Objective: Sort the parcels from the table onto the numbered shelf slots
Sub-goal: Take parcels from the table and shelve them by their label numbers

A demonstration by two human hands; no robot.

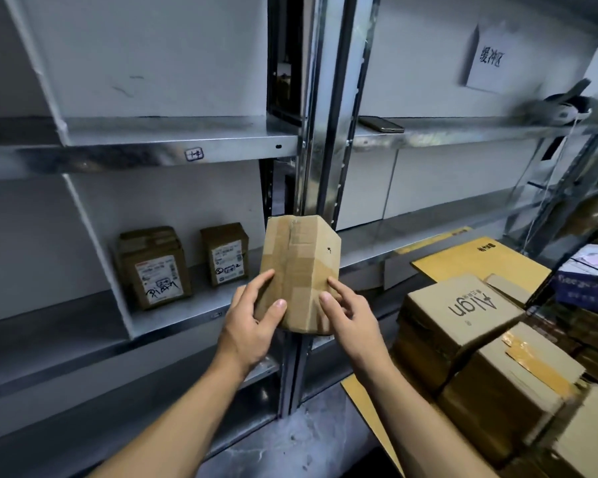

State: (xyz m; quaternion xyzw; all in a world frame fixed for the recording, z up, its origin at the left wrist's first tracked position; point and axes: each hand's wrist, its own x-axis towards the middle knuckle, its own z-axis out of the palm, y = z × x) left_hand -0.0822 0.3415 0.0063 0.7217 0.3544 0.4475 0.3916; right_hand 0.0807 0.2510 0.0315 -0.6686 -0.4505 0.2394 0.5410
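The small brown cardboard parcel (299, 270), taped along its seams, is held upright in the air in front of the grey metal shelving, level with the lower shelf board (187, 310) and just before the upright post (328, 132) that divides two bays. The left hand (252, 326) grips its lower left side, thumb across the front face and fingers wrapped round the edge. The right hand (349, 319) holds the lower right corner, thumb and forefinger laid on the cardboard and the other fingers curled beneath.

To the right, close by and lower, stand stacked brown cartons: one sealed with orange-yellow tape (518, 374) and, behind it, one printed with dark lettering (460, 312). A flat yellow cardboard sheet (477, 260) lies beyond them.

Further back on the lower shelf board, left of the held parcel, two small brown boxes stand upright near each other, each with a white label marked in black pen: a larger one (156, 270) beside the white divider and a smaller one (227, 253) to its right. The edge of the shelf above carries a small handwritten tag (194, 154). In the right-hand bay a dark phone (382, 124) lies flat on the upper shelf, and a white paper sign (491, 60) with characters hangs on the back panel.
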